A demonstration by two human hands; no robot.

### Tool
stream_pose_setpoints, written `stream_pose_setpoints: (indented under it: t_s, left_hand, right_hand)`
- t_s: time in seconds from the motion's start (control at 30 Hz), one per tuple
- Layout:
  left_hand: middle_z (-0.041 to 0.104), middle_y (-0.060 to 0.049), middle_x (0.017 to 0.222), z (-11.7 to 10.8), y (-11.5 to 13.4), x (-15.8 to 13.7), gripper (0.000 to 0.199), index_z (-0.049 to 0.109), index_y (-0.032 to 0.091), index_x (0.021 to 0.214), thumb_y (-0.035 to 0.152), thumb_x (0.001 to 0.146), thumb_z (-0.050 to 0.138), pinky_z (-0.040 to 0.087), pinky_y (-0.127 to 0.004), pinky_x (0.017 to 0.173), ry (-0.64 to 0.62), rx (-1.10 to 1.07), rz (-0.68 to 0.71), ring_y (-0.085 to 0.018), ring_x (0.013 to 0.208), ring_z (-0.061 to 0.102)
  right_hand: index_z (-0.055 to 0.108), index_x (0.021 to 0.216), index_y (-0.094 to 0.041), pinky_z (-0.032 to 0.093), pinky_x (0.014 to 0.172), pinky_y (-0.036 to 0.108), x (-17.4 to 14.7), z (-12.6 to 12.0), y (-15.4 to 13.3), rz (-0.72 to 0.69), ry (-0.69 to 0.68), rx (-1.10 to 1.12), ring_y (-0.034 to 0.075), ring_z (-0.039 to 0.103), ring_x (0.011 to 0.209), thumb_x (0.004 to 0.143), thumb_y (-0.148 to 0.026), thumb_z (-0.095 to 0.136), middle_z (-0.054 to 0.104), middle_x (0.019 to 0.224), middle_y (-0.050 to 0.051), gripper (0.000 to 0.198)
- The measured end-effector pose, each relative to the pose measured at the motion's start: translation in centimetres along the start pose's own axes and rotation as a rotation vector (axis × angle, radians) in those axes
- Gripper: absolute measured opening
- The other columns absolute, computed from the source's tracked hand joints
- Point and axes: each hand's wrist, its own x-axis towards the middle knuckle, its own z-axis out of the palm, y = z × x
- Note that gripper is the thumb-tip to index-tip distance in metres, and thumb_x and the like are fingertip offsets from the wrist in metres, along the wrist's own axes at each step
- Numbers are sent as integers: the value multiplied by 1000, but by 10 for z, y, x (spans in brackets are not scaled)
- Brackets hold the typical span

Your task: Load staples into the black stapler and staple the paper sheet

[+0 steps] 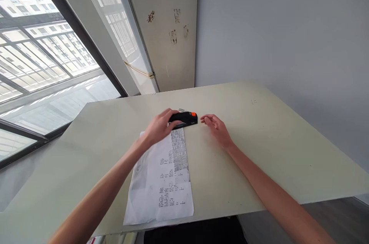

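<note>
Far left of our hands, a large window (43,55) with dark frames shows pale apartment blocks outside; its sill runs along the table's left edge.

Our left hand (158,126) reaches forward over the pale table (259,140). Fingers are curled around the near end of a black stapler (184,119), thumb underneath, fingertips over the top: a closed grip on it. The stapler lies roughly level, with its orange tip (193,114) pointing away from the left hand toward the right one.

Directly below and behind the left hand, a printed paper sheet (164,182) lies flat, running back toward our body. Its far edge sits at the stapler, under the left fingers. Dense columns of print fill its right strip; the text is too small to read.

Just right of the stapler, our right hand (215,126) hovers with fingers loosely spread and slightly bent, holding nothing. It is near the orange tip, not touching it, and clear of the paper.

Beyond both hands, a cream panel (170,25) with scuff marks meets a plain grey wall (288,36).
</note>
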Motion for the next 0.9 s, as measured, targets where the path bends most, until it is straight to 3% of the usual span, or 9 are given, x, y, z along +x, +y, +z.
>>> stream_pose_setpoints:
  t_s: [0.07, 0.17, 0.3, 0.4, 0.5, 0.57, 0.73, 0.9]
  left_hand:
    - [70, -8, 116, 13, 21, -2, 34, 61, 24, 131, 46, 109, 48, 55, -37, 83, -52, -28, 53, -25, 98, 70]
    - [69, -9, 114, 34, 44, -6, 31, 60, 25, 133, 42, 109, 48, 54, -36, 77, -110, -62, 118, -25, 94, 70]
    - [70, -8, 109, 60, 62, -12, 28, 61, 26, 129, 42, 110, 47, 53, -35, 73, -119, -118, 130, -24, 89, 70]
    - [71, -8, 113, 75, 64, -18, 35, 55, 28, 137, 47, 108, 52, 55, -36, 73, -95, -140, 113, -24, 91, 71]
    - [72, -8, 117, 84, 58, -25, 55, 43, 30, 149, 53, 103, 61, 57, -40, 85, -65, -160, 112, -26, 99, 72]
    - [72, -7, 112, 87, 51, -30, 58, 46, 30, 148, 56, 100, 66, 57, -44, 92, -52, -165, 109, -27, 101, 72]
    - [72, -7, 111, 89, 37, -38, 34, 66, 28, 125, 51, 100, 67, 55, -47, 97, -42, -154, 83, -27, 102, 71]
    - [72, -7, 109, 93, 34, -37, 29, 72, 28, 119, 50, 101, 64, 57, -45, 93, -23, -161, 61, -25, 96, 70]
  right_hand:
    - [63, 124, -26, 58, 98, 40, -2, -11, -10, -12, -56, 32, 23, 72, 115, 106, -57, 44, 75, 125, 9, 41]
    - [65, 129, -29, 57, 100, 42, -12, -32, -25, -32, -244, -18, 26, 71, 118, 100, -56, 59, 75, 128, 7, 41]
    - [70, 126, -34, 60, 88, 42, -28, -55, -35, -7, -447, -197, 27, 72, 104, 94, -50, 70, 77, 120, 3, 36]
    - [72, 120, -33, 59, 79, 41, -37, -63, -32, 18, -441, -237, 26, 71, 94, 94, -47, 68, 77, 110, 3, 29]
    - [73, 116, -32, 58, 81, 42, -41, -67, -22, 25, -417, -219, 26, 71, 93, 93, -45, 69, 78, 109, 3, 27]
    - [74, 115, -31, 58, 83, 42, -43, -69, -14, 50, -405, -202, 26, 71, 94, 92, -47, 71, 78, 109, 3, 28]
    - [75, 115, -30, 58, 80, 40, -43, -76, 1, 104, -389, -158, 26, 70, 90, 91, -58, 71, 78, 104, 3, 37]
    - [76, 110, -28, 58, 82, 41, -42, -77, 6, 96, -267, -113, 26, 71, 89, 106, -64, 39, 79, 104, 5, 52]
